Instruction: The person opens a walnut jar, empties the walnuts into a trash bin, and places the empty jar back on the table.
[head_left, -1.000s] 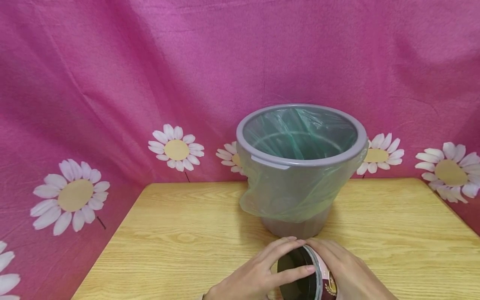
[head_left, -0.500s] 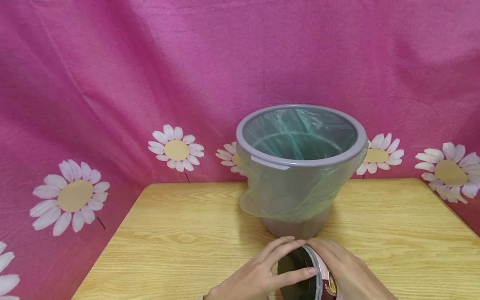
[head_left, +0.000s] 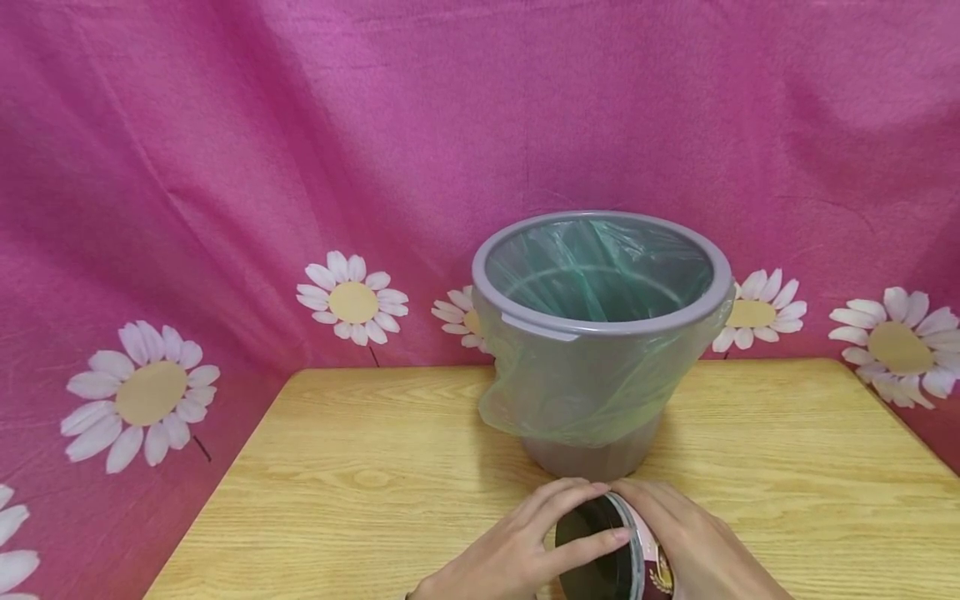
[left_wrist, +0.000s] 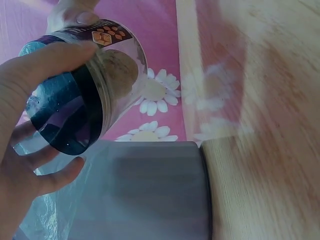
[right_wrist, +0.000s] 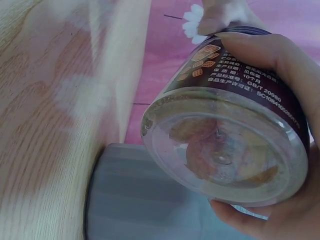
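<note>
A clear plastic jar [head_left: 647, 542] with a dark lid [head_left: 588, 575] and a maroon printed label lies tipped sideways between both hands, at the bottom of the head view. My left hand [head_left: 517, 546] grips the lid end, its fingers spread round the edge. Wrapped round the jar's body is my right hand [head_left: 697, 542], its fingertips meeting the left ones at the top. Through the clear base [right_wrist: 225, 155] in the right wrist view, brownish pieces show inside. The left wrist view has the thumb [left_wrist: 55, 60] across the dark, shiny lid.
A grey bin [head_left: 592, 454] with a thin green liner [head_left: 600, 400] folded over its rim stands on the wooden table [head_left: 375, 467], just beyond the hands. Pink cloth [head_left: 375, 125] with white daisies hangs behind and at the sides.
</note>
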